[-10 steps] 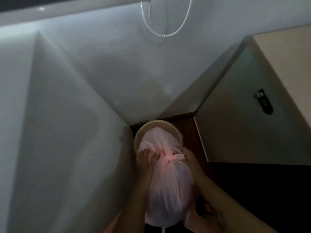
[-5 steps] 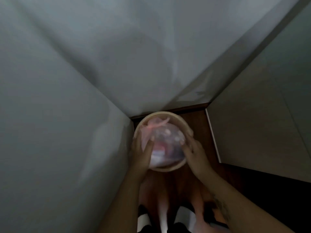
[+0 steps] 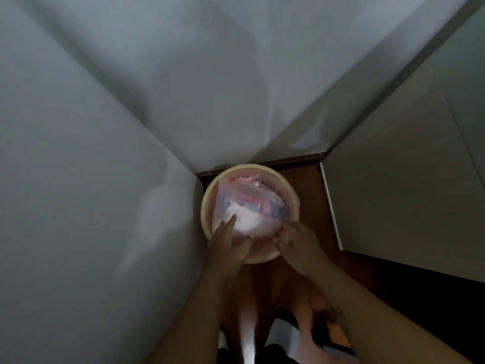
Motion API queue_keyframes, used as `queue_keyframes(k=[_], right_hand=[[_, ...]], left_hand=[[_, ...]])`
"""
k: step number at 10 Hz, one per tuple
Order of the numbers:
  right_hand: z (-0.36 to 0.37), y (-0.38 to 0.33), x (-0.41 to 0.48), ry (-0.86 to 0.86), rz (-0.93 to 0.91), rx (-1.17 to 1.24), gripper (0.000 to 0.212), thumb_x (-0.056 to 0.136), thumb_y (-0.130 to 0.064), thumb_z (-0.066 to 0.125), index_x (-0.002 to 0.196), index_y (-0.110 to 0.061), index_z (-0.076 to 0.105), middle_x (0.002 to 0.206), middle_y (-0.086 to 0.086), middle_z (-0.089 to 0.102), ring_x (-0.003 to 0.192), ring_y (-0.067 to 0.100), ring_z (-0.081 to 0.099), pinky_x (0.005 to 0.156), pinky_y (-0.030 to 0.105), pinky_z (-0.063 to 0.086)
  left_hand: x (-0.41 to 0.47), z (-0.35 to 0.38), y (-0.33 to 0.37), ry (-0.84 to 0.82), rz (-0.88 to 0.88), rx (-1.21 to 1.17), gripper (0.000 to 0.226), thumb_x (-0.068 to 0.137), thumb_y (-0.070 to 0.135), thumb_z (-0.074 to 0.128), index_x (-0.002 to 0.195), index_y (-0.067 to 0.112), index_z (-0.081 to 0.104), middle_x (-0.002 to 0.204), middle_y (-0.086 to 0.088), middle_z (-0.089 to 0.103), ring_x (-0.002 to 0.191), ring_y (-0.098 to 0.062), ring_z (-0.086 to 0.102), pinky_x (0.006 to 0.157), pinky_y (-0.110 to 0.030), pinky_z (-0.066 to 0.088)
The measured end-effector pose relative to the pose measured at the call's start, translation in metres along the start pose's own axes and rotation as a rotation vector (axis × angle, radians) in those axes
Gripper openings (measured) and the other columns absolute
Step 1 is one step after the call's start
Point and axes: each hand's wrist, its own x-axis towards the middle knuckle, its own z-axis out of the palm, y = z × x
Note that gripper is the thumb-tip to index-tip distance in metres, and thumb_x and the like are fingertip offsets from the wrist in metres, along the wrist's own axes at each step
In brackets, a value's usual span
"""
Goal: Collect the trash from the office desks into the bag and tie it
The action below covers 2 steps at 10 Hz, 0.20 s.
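A smooth grey wall (image 3: 91, 179) crowded the round beige bin (image 3: 246, 167) on its left. The left hand (image 3: 227, 248) lay with straight fingers on the near-left side of the thin, crinkled pink bag (image 3: 249, 206) that filled the bin. The right hand (image 3: 298, 240) curled at the bag's near-right edge; whether it pinched the film could not be told. A pale cabinet (image 3: 393, 206) stood apart across the wood floor (image 3: 309, 185).

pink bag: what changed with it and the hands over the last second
The pink bag went down from above the bin to sit inside it. Both hands moved off its top: the left hand now touches the bag's near side, the right hand is at its near edge. The bin stayed in the corner.
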Motion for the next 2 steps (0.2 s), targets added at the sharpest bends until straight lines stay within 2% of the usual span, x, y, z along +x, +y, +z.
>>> queue_keyframes(k=[1, 2], right_hand=[[-0.017, -0.011, -0.015, 0.059, 0.003, 0.069, 0.056, 0.084, -0.043, 0.053, 0.136, -0.021, 0.053, 0.135, 0.01, 0.052, 0.125, 0.032, 0.048, 0.103, 0.029, 0.035], [-0.052, -0.037, -0.036, 0.149, 0.037, 0.07, 0.032, 0.087, -0.025, 0.056, 0.114, -0.012, 0.065, 0.116, 0.016, 0.059, 0.107, 0.036, 0.056, 0.089, 0.033, 0.043]], left_hand=[[-0.019, -0.01, 0.021, 0.065, 0.083, 0.047, 0.067, 0.081, 0.039, 0.06, 0.142, 0.014, 0.05, 0.143, -0.006, 0.053, 0.127, -0.023, 0.053, 0.101, -0.032, 0.045], [-0.044, -0.03, 0.052, 0.159, 0.141, 0.118, 0.029, 0.09, 0.018, 0.061, 0.118, 0.014, 0.067, 0.115, -0.005, 0.068, 0.102, -0.022, 0.064, 0.083, -0.029, 0.049]])
